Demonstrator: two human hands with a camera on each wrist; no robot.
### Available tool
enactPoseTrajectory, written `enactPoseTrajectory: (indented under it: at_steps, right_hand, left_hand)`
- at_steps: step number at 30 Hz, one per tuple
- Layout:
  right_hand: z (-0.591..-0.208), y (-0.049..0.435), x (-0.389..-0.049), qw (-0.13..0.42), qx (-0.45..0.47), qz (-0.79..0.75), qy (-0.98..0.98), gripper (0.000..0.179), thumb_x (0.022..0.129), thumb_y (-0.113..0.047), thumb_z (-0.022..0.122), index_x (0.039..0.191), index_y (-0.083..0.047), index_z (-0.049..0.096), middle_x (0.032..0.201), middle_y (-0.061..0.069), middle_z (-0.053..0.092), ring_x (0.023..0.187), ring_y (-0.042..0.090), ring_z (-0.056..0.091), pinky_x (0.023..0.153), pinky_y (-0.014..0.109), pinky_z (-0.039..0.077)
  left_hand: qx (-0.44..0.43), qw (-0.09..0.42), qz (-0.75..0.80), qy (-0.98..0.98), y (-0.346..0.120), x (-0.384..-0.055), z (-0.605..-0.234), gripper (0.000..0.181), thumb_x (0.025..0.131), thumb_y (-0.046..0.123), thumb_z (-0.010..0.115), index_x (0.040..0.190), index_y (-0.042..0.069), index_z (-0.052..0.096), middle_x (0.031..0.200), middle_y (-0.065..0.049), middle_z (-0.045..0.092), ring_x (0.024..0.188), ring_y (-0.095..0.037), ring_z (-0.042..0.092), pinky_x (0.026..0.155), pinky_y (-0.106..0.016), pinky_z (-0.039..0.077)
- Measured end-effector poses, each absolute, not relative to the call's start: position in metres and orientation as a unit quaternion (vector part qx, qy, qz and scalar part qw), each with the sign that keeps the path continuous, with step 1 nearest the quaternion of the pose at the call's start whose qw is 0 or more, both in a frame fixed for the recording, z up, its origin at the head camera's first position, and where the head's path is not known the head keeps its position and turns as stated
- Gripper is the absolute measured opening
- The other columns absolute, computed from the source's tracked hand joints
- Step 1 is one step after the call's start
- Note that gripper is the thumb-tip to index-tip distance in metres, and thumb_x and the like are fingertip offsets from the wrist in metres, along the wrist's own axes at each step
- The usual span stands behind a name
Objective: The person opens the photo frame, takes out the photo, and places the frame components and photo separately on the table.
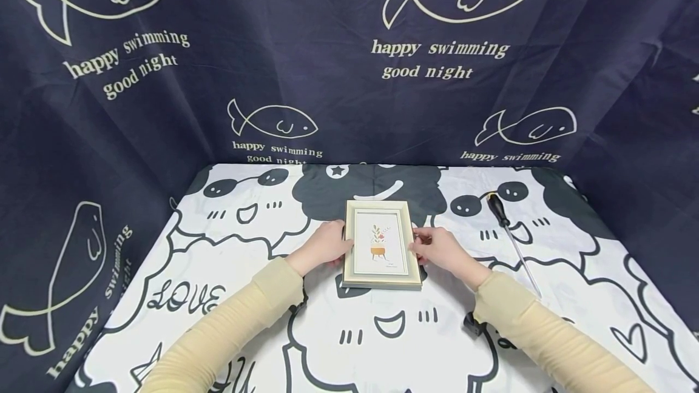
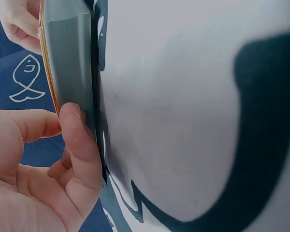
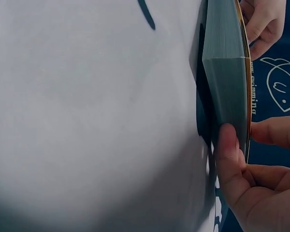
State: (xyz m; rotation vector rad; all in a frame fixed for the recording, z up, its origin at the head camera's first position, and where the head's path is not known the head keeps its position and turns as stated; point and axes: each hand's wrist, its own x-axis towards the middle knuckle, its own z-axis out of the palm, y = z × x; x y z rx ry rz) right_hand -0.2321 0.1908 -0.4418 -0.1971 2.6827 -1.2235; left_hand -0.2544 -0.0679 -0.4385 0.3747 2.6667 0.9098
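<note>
A cream-coloured picture frame (image 1: 380, 279), with a print of flowers in an orange pot, is face up at the middle of the table. At its left side my left hand (image 1: 326, 242) grips the edge. My right hand (image 1: 439, 250) pinches the opposite edge at about the same height. The left wrist view shows the frame's thick grey-green side (image 2: 67, 63) between thumb and fingers of the left hand (image 2: 43, 188). A similar pinch by the right hand (image 3: 261, 193) appears in the right wrist view, where the frame (image 3: 226, 92) stays close over the cloth.
A screwdriver (image 1: 497, 210) with a black handle lies to the right of the frame, its long shaft pointing toward the right forearm. A white cloth (image 1: 240, 265) with black cartoon drawings covers the table. Dark blue fish-print curtains (image 1: 349, 59) surround the back and sides.
</note>
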Motion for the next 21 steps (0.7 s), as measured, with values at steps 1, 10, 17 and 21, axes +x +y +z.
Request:
enactPoseTrajectory:
  at_steps: [1,10,17,21]
  right_hand:
    - [-0.4414,0.1908,-0.2321,0.093,-0.067,-0.413,0.904,0.045,0.085,-0.005,0.063,0.123,0.015,0.052,0.071,0.005,0.056,0.057,0.014,0.063,0.053,0.028,0.054]
    - [-0.4378,0.19,-0.2313,0.09,-0.074,-0.417,0.901,0.045,0.083,-0.003,0.062,0.122,0.017,0.052,0.072,0.006,0.057,0.057,0.015,0.063,0.054,0.029,0.054]
    - [-0.4352,0.1886,-0.2303,0.092,-0.071,-0.425,0.898,0.045,0.083,-0.003,0.062,0.122,0.017,0.052,0.073,0.006,0.057,0.059,0.016,0.064,0.055,0.03,0.055]
    - [-0.4334,0.1875,-0.2296,0.094,-0.074,-0.422,0.899,0.045,0.082,-0.003,0.063,0.121,0.017,0.052,0.072,0.006,0.058,0.057,0.016,0.064,0.055,0.03,0.055]
  left_hand:
    - [0.13,0.149,0.316,0.928,-0.0678,-0.2542,-0.438,0.035,0.091,0.015,0.055,0.116,-0.007,0.052,0.053,-0.003,0.058,0.04,-0.012,0.056,0.039,-0.023,0.044]
    - [0.131,0.149,0.314,0.928,-0.0687,-0.2527,-0.4355,0.034,0.091,0.015,0.055,0.116,-0.007,0.053,0.051,-0.002,0.058,0.039,-0.011,0.055,0.039,-0.023,0.044]
    - [0.134,0.146,0.313,0.929,-0.0714,-0.2509,-0.4341,0.034,0.091,0.016,0.055,0.117,-0.007,0.052,0.052,-0.002,0.058,0.039,-0.011,0.055,0.04,-0.024,0.045]
    - [0.139,0.148,0.319,0.926,-0.0735,-0.2489,-0.4317,0.034,0.092,0.015,0.055,0.116,-0.007,0.053,0.052,-0.002,0.058,0.039,-0.011,0.055,0.039,-0.023,0.045]
